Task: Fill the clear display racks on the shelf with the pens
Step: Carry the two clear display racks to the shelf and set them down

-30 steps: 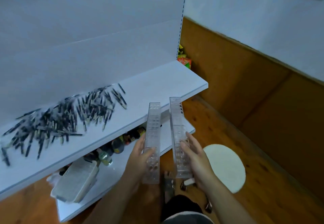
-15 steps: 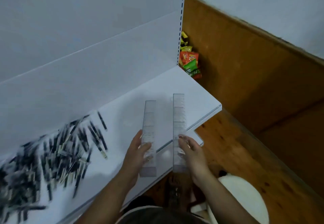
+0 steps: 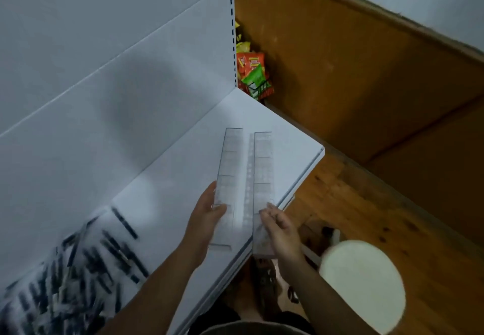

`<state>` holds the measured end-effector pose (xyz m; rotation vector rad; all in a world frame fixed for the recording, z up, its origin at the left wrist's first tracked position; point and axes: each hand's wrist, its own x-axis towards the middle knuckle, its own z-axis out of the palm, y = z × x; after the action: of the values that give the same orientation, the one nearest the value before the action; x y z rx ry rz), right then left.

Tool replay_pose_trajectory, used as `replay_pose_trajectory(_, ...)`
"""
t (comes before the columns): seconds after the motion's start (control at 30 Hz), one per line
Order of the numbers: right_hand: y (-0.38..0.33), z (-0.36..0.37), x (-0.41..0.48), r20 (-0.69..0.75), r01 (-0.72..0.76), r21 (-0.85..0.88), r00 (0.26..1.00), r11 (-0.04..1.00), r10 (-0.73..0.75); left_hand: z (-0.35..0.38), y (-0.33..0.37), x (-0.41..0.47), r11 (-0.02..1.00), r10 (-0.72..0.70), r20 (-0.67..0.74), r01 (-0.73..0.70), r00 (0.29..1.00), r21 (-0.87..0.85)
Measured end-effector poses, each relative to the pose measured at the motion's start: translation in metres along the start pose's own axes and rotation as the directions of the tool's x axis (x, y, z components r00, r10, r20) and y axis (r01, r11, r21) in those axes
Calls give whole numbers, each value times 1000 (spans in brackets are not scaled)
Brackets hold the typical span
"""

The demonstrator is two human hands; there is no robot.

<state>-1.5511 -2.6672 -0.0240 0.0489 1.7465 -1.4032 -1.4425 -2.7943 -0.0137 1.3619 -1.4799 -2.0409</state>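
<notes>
Two long clear display racks are held side by side over the right end of the white shelf (image 3: 162,182). My left hand (image 3: 205,220) grips the near end of the left rack (image 3: 230,161). The right rack (image 3: 262,167) is gripped near its lower end by my right hand (image 3: 279,230), and that end sticks out past the shelf's front edge. A loose pile of black pens (image 3: 78,264) lies on the shelf at the lower left, blurred. Both racks hold no pens.
A white back panel (image 3: 104,46) rises behind the shelf. Snack packets (image 3: 252,72) sit behind the shelf's right corner, against a brown wooden wall. A round white stool (image 3: 362,282) stands on the wooden floor at the lower right.
Both hands have carried the racks up from below the shelf edge and forward over the shelf's right end. The view has swung right, so the pen pile now lies at the lower left.
</notes>
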Motion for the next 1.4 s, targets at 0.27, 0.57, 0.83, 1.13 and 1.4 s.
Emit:
replay_pose_trajectory(0.27, 8, 37, 15, -203, 109, 8, 974, 994, -105, -27, -15, 38, 995, 36, 140, -49, 989, 88)
replay_pose_trajectory(0.57, 15, 62, 21, -321, 157, -96, 930, 983, -180, -41, -27, 65, 992, 29, 197, -53, 980, 117)
replay_pose_trajectory(0.83, 4, 83, 28, -380, 82, 142, 925, 986, -22, -46, -15, 97, 989, 56, 223, -85, 973, 122)
replay_pose_trajectory(1.13, -3, 103, 39, -413, 77, 235, 910, 969, 28, -51, 5, 147, 989, 50, 281, -88, 958, 122)
replay_pose_trajectory(1.4, 0, 123, 47, -476, 118, 262, 879, 958, 22, -59, 11, 157, 981, 39, 345, -102, 938, 165)
